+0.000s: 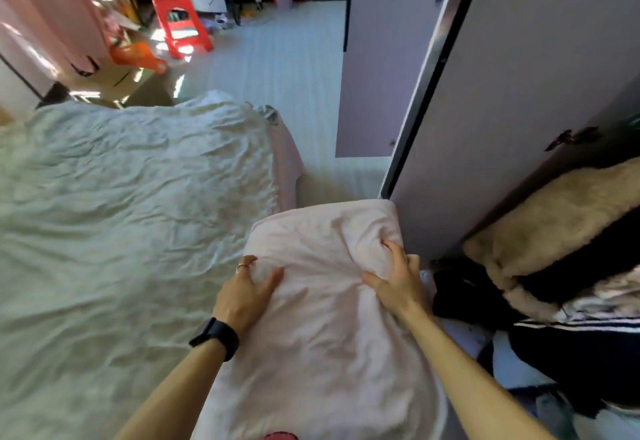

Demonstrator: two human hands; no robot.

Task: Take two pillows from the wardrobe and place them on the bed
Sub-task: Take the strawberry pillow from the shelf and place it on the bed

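Carrying a pillow (322, 318) from wardrobe (519, 100) to bed (121, 204): the pale pink pillow is held in the air between the open wardrobe door and the edge of the bed, not yet resting on the sheet. The left hand (244, 292) and right hand (398, 282) each press into its top, fingers (393, 249) bunched into the cover, which puckers around them. Gripping both sides probably keeps the soft, bulky load level while it swings toward the bed.
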